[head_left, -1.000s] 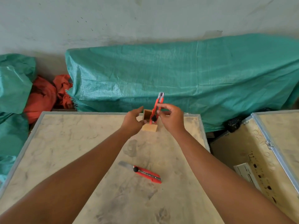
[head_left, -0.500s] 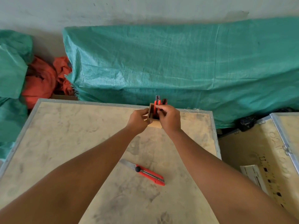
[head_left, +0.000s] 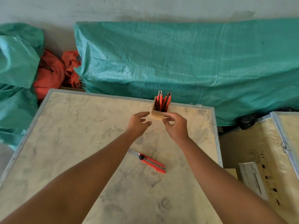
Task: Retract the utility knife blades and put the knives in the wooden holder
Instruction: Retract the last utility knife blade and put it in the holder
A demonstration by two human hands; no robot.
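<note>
Dusty crate lid (head_left: 68, 143), neighbouring crate's (head_left: 267, 151) stencilled writing possibly "1120"

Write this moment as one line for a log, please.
left hand: open, empty | right hand: open, by wooden holder | knives in holder: upright | knife on table: blade out

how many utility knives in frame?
3 visible: two upright in the wooden holder, at and; one on the tabletop. More may hide inside.
</note>
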